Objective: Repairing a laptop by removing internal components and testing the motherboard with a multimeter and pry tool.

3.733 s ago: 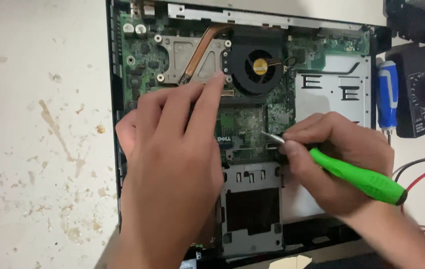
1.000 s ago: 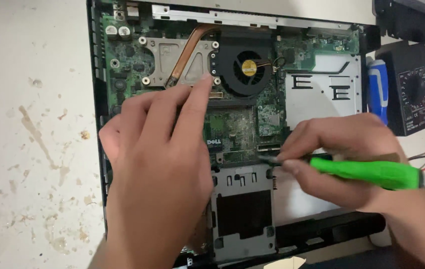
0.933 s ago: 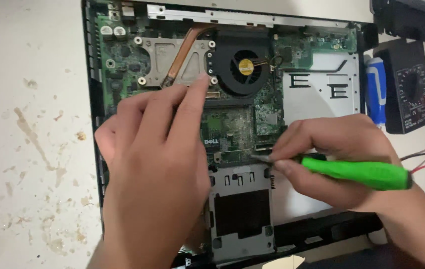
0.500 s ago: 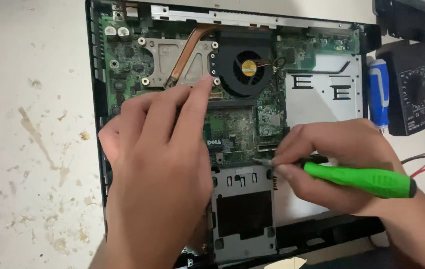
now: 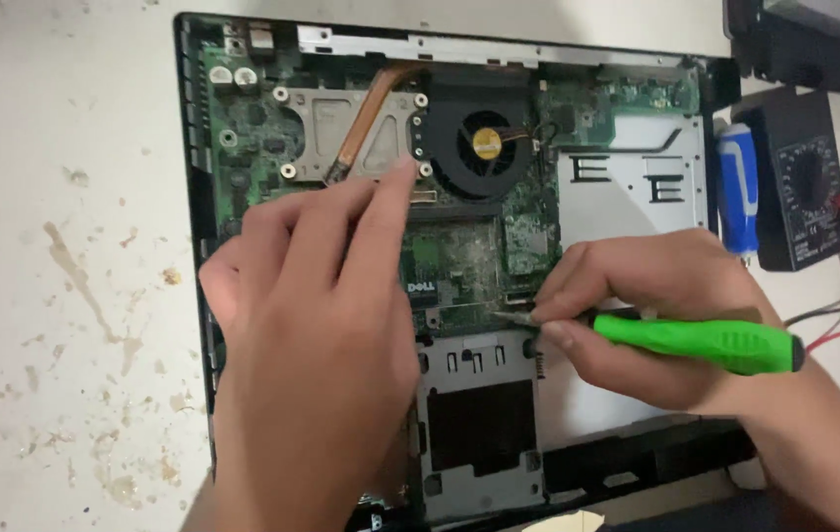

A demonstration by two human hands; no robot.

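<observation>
Left hand [image 5: 317,335] flat, holding nothing, pinning the opened laptop [image 5: 459,266] to the table [image 5: 65,296]. Right hand [image 5: 651,315] at 3 o'clock grips green screwdriver [image 5: 696,342], tip probably on a screw.

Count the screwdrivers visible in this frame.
2. A green-handled screwdriver is gripped in the right hand over the open laptop's circuit board; a blue-handled screwdriver lies beside the black multimeter. Others may be hidden.
</observation>
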